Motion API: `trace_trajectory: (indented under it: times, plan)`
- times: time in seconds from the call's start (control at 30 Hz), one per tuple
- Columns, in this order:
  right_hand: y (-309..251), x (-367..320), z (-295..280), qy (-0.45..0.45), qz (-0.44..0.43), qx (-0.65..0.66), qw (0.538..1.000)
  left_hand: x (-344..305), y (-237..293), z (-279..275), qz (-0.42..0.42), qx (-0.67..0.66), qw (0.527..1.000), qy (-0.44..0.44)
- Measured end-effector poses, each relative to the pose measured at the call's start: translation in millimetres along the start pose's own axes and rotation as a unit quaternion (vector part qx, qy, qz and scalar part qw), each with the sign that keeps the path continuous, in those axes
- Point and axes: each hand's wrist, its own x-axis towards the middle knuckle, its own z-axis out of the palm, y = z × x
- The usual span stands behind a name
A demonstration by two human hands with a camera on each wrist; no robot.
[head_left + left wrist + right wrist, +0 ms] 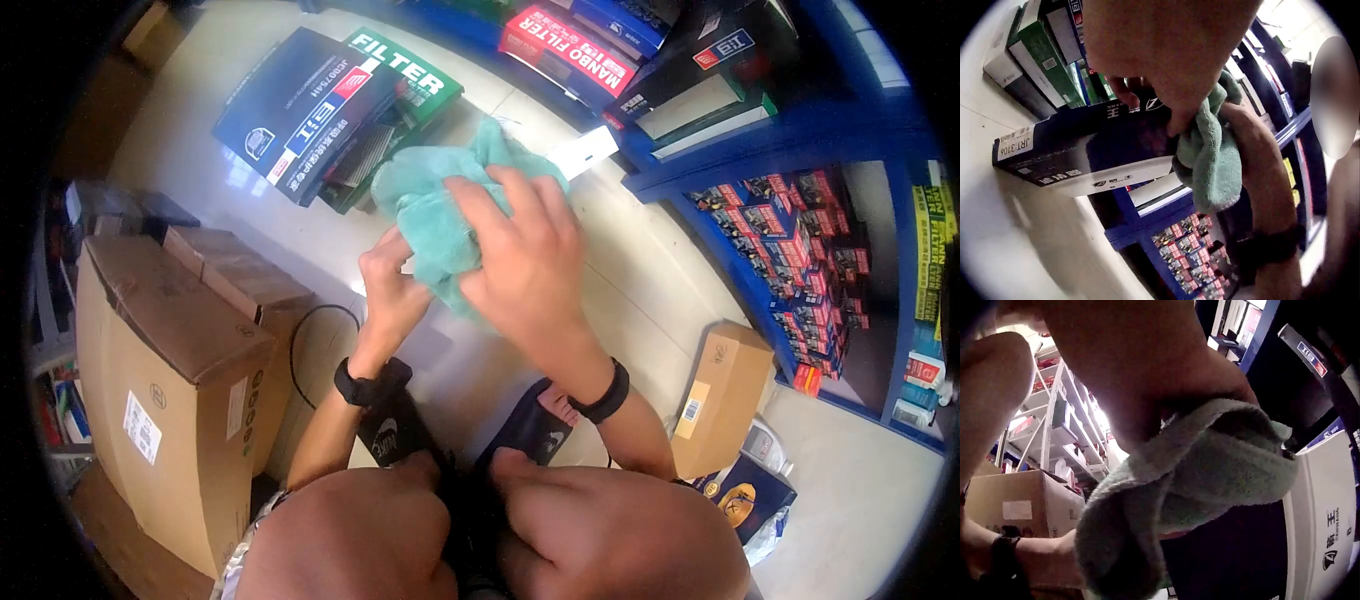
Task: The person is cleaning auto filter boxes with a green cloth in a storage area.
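We gripped the green cloth [432, 205] bunched between our left hand [392, 292] and right hand [530, 265], aloft over the floor [650, 290] near the filter boxes [300, 110], so gathering seemed done, any wiping ahead.

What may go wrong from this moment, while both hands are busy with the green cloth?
1. The green cloth is bunched between the left hand and the right hand, and a fold hangs loose. It covers part of the dark box, so the box might get knocked or slip unseen.
2. A black cable loops on the floor beside the feet. It might catch a foot when the person rises.
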Motion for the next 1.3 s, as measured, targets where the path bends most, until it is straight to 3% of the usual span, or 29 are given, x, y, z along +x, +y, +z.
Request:
trace_trajectory:
  times: [0.1,0.17,0.3,0.4,0.57,0.63,0.73,0.93,1.1,1.17,1.23,1.3]
  plan:
    - [16,3,0,0.007,0.007,-0.021,1.000,5,-1,2,0.064,0.005,0.998,0.006]
    - [40,7,-3,0.051,0.014,-0.145,0.988,5,3,0,0.007,0.013,1.000,-0.024]
    - [106,30,-22,0.089,0.053,-0.163,0.981,5,7,2,-0.001,0.005,1.000,-0.029]
    - [119,32,-30,0.091,0.081,-0.155,0.980,7,12,0,-0.011,0.024,0.999,-0.038]
    - [86,13,-28,0.057,0.051,-0.187,0.979,6,10,-1,-0.008,0.014,0.999,-0.049]
    - [55,4,-29,-0.003,0.055,-0.134,0.989,6,11,-1,-0.013,0.013,0.999,-0.051]
    - [26,-3,-24,-0.019,0.033,-0.106,0.994,7,3,1,-0.007,0.000,0.999,-0.039]
    - [22,-3,-32,-0.055,0.034,-0.090,0.994,9,9,-3,0.000,0.001,0.999,-0.037]
    - [41,4,-36,-0.034,0.024,-0.026,0.999,14,9,-8,-0.011,0.003,0.999,-0.048]
    - [43,9,-39,-0.041,0.028,0.003,0.999,17,19,-14,-0.065,-0.133,0.989,-0.003]
    - [45,13,-38,-0.036,0.032,0.005,0.999,20,16,-22,-0.060,-0.114,0.992,-0.013]
    - [46,19,-34,-0.034,0.032,0.015,0.999,22,12,-27,0.042,0.007,0.999,-0.020]
